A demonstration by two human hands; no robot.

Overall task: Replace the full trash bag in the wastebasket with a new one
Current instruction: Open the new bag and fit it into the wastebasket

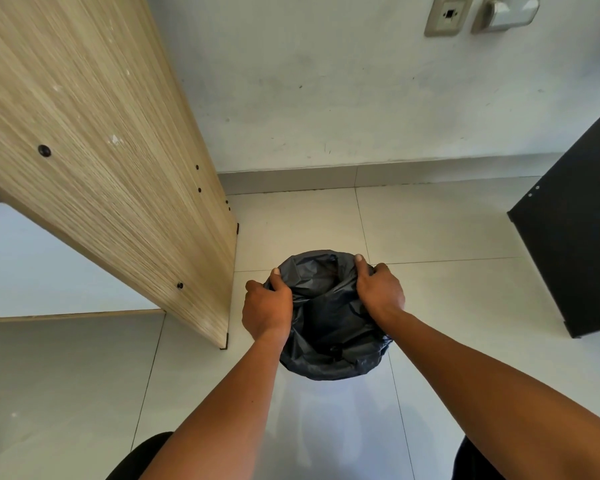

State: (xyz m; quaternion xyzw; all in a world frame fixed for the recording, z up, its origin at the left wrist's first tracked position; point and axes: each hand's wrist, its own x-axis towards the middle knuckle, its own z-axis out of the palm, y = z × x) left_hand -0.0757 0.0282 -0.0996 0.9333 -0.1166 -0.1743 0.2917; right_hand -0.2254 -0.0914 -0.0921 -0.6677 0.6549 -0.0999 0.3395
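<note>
Black trash bag (329, 317) mouth upward, left hand (267, 306), right hand (380, 289) gripping rim

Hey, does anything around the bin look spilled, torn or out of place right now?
Nothing stands out. Both hands, left and right, grip the black trash bag at its mouth; no tear or spill shows on the floor tiles.

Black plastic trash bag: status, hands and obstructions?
Left hand and right hand both shut on black plastic trash bag rim. Bag mouth open. Wooden panel close left, not touching.
</note>
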